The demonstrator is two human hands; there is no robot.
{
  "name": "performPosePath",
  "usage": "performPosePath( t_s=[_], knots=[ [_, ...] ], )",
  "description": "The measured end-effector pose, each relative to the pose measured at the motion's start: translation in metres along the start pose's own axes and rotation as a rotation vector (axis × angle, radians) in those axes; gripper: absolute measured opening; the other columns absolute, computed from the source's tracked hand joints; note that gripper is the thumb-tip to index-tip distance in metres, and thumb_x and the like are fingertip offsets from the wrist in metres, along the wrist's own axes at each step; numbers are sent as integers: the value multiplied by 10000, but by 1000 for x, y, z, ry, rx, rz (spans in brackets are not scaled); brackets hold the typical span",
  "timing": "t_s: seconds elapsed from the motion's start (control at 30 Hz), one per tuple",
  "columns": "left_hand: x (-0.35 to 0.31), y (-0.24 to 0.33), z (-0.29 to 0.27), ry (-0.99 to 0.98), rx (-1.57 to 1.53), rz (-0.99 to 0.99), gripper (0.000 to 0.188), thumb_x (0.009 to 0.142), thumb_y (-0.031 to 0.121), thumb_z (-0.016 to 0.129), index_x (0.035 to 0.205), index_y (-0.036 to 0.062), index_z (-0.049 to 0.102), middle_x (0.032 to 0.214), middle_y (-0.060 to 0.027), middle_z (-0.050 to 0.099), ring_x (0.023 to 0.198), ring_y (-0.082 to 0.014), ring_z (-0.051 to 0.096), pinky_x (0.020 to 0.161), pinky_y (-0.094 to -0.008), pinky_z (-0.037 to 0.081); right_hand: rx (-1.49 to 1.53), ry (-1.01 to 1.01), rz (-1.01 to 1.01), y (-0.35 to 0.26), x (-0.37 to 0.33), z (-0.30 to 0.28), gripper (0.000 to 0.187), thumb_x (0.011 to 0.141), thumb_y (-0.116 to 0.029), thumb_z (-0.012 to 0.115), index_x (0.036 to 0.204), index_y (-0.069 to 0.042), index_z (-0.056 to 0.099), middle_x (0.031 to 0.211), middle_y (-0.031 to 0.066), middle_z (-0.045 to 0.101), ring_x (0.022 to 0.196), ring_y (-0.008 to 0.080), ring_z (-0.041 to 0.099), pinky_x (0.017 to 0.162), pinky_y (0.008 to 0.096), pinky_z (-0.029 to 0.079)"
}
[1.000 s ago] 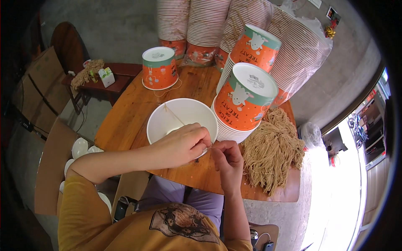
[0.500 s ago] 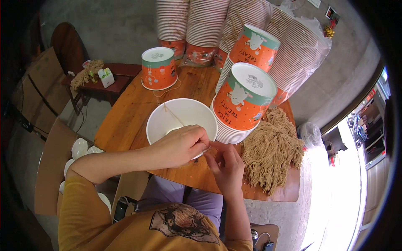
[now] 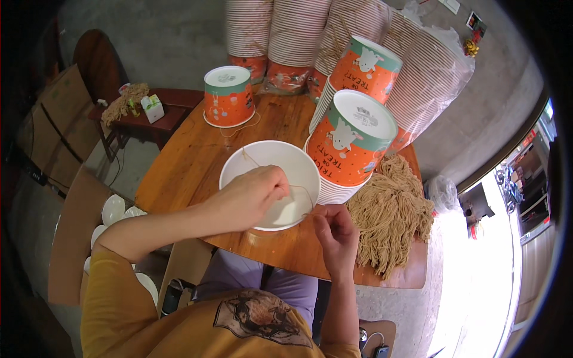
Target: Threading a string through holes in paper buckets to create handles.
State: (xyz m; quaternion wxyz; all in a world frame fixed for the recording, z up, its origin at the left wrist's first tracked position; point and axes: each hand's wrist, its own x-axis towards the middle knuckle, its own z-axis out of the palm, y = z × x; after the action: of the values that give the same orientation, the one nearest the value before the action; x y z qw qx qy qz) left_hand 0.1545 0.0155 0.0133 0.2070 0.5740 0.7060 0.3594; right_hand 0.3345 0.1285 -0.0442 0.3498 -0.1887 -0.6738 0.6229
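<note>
An upright paper bucket [image 3: 298, 162], white inside, stands near the table's front edge. A thin tan cord [image 3: 251, 159] runs from its far left rim to my left hand [image 3: 253, 194]. That hand is over the bucket's mouth with its fingers pinched on the cord. From there the cord curves across the opening to the right rim, where my right hand [image 3: 337, 235] pinches it at the bucket's edge. The cord's end is too small to make out.
Orange-and-green buckets [image 3: 357, 149] stand upside down in nested stacks right of the bucket. A single inverted bucket [image 3: 229, 98] sits behind. Tan cords [image 3: 391, 218] lie heaped at the table's right. Plastic-wrapped bucket stacks [image 3: 295, 42] line the back.
My hands have drawn apart; the left has lifted over the opening and the right has shifted rightward. The bucket has slid slightly right, and a loop of cord shows between my hands.
</note>
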Motion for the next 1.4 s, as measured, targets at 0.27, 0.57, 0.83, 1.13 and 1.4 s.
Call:
performPosePath(
  t_s=[0.27, 0.57, 0.83, 1.13, 1.4],
  knots=[
    [-10, 14, 22, -56, 99, 80, 288, 887, 250, 620, 996, 6, 512, 911, -152, 597, 886, -332, 591, 761, -431, 477, 133, -14, 95, -8, 3, 9, 96, 944, -88, 594, 1002, -18, 626, 826, -45, 596, 670, 15, 457, 599, 174, 372],
    [-29, 1, 10, -33, 416, 318, 179, 862, 208, 632, 915, 48, 570, 856, -108, 609, 883, -297, 609, 745, -418, 476, 84, -103, -20, -21, 15, -10, 115, 920, -28, 559, 1020, -42, 612, 825, -29, 566, 680, 50, 482, 615, 208, 410],
    [-48, -33, -15, 44, 493, 543, 108, 853, 148, 627, 921, 78, 581, 918, -64, 573, 977, -263, 548, 871, -379, 435, -602, -345, -515, -34, 44, 21, 125, 885, -31, 609, 1007, -59, 610, 863, 125, 636, 767, 264, 620, 654, 349, 495],
    [-48, -12, -1, 177, -42, -24, 110, 863, 179, 632, 887, 85, 579, 932, -38, 613, 984, -233, 538, 953, -379, 351, -537, -250, -413, -21, 46, 49, 121, 889, -72, 642, 1007, -55, 619, 837, 61, 685, 676, 135, 630, 624, 260, 491],
    [-42, -24, 14, 247, 102, 65, 94, 806, 112, 624, 791, 86, 535, 825, -13, 587, 920, -224, 534, 986, -378, 311, -520, -190, -465, -19, 46, 55, 75, 895, -75, 612, 967, -67, 595, 826, 116, 653, 704, 290, 649, 613, 349, 511]
  ],
)
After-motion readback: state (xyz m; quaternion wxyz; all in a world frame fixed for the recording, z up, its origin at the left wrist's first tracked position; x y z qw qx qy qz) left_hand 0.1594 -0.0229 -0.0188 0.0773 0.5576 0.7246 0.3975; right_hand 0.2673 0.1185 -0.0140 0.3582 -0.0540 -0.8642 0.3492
